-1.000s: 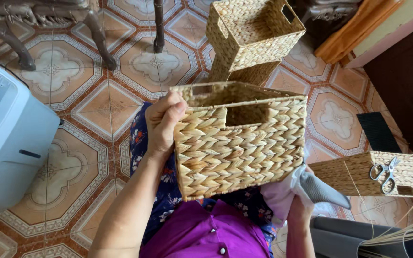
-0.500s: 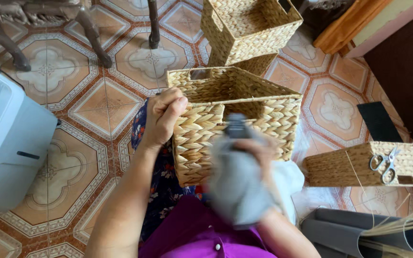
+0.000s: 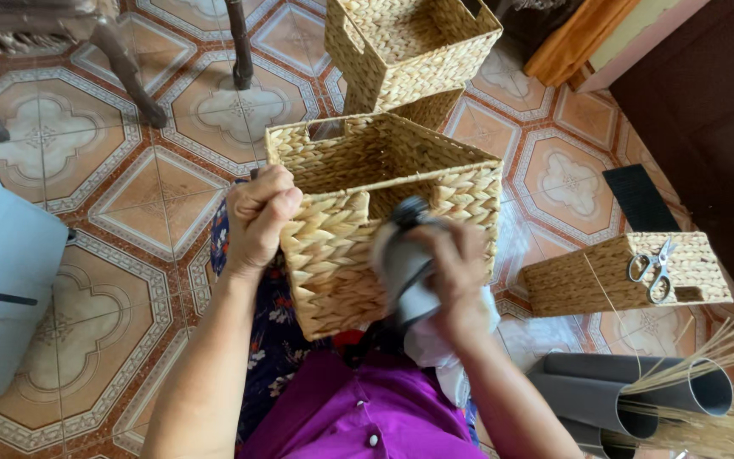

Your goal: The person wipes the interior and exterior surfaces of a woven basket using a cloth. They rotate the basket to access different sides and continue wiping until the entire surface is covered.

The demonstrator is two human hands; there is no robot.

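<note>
Two hands engaged: left hand (image 3: 258, 219) grips woven basket (image 3: 384, 225) rim; right hand (image 3: 456, 272) clutches grey tool (image 3: 405, 268) against front; steady basket, even passes advised

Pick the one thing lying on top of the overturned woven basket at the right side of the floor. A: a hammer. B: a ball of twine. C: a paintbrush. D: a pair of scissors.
D: a pair of scissors with pale handles rests on the flat top of the overturned woven basket, right of the basket being worked on.
</note>
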